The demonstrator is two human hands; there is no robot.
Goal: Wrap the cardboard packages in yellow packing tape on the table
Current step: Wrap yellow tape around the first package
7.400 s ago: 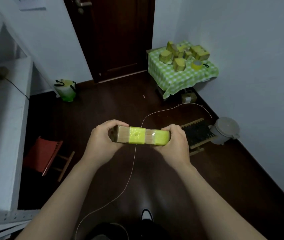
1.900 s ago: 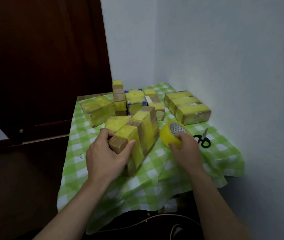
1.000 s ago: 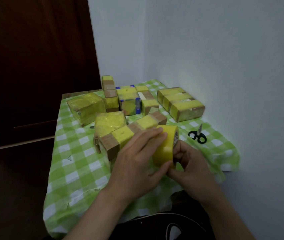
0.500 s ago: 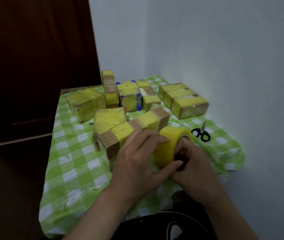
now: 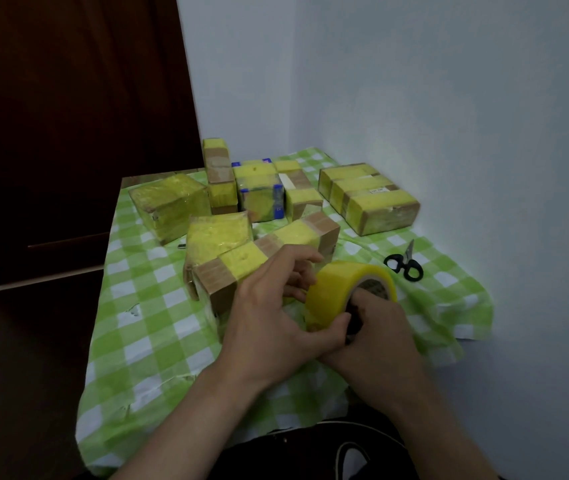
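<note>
Yellow tape roll beside half-taped package.
Right hand hooks its core; left hand pinches the rim, likely seeking the end.

bare left forearm, bare right forearm, dark clothing below

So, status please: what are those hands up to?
Left hand, right hand both grip yellow packing tape roll. Long half-taped cardboard package lies behind. Black scissors aside, nothing blocking.
</note>
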